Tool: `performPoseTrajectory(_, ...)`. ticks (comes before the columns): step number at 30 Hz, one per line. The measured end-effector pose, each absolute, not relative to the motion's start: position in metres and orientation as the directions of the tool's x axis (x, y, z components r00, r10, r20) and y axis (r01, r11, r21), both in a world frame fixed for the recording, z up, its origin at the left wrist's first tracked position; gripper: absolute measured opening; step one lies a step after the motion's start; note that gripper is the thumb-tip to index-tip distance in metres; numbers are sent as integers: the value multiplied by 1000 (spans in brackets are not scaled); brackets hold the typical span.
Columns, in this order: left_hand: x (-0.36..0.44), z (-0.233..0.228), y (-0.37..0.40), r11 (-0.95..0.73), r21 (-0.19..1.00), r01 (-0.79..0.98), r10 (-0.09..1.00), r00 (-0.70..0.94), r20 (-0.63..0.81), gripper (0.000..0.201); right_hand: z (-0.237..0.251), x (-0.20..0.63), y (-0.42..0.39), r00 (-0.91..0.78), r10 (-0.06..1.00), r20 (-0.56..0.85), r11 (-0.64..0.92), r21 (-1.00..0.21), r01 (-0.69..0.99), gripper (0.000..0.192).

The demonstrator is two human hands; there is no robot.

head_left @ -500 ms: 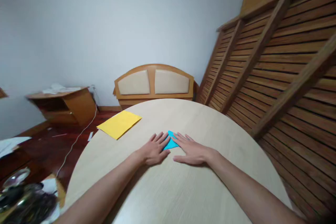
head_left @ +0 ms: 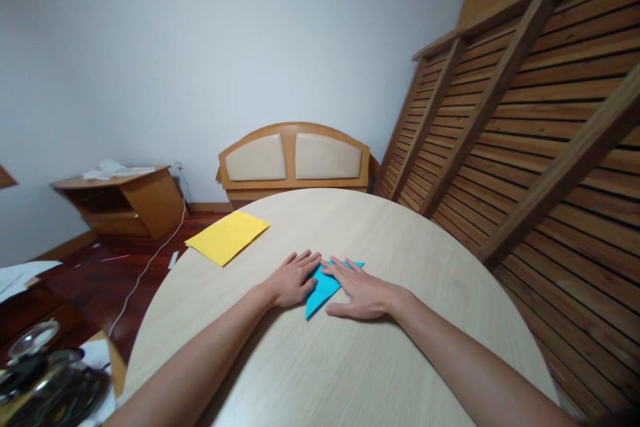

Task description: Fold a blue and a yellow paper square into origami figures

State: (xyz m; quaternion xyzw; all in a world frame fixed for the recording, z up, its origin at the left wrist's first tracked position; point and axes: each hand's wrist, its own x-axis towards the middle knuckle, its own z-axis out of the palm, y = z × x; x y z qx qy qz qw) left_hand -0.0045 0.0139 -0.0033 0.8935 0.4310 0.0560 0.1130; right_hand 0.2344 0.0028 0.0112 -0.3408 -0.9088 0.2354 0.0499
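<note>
Blue paper (head_left: 323, 291) lies well inside the far edge of the round table (head_left: 430, 273), partly under the spread left hand (head_left: 291, 282) and right hand (head_left: 367, 293). Uneven pressure could skew it or leave stray creases. Fingers hide its middle; its layers are unclear; the table's near edge is cut off.

A padded headboard (head_left: 291, 159) stands by the far wall (head_left: 280, 33); at far left, papers (head_left: 111, 170) lie on a wooden cabinet (head_left: 153, 203). A pale cable (head_left: 150, 265) crosses the floor (head_left: 107, 277); a slatted wooden panel (head_left: 505, 140) slants at right.
</note>
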Motion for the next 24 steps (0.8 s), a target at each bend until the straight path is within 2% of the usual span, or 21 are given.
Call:
performPoseTrajectory(4, -2, -2, 11, -575, 176, 799, 805, 591, -49, 63, 16, 238, 2, -711, 682, -170, 596, -434, 675, 98)
performPoseTrajectory(9, 2, -5, 9, -528, 126, 840, 844, 535, -28, 63, 23, 245, 2, -612, 742, -276, 495, -390, 776, 99)
performPoseTrajectory(14, 3, -3, 8, -513, 108, 851, 858, 514, 24, 60, 23, 238, -5, -635, 740, -220, 533, -383, 754, 95)
performPoseTrajectory(19, 0, 1, 12, -635, 150, 758, 769, 637, 40, 55, 21, 232, -6, -673, 709, -209, 572, -387, 723, 93)
performPoseTrajectory(24, -6, -4, 21, -668, 172, 724, 744, 654, 137, 45, 20, 239, -1, -714, 682, -157, 630, -370, 683, 79)
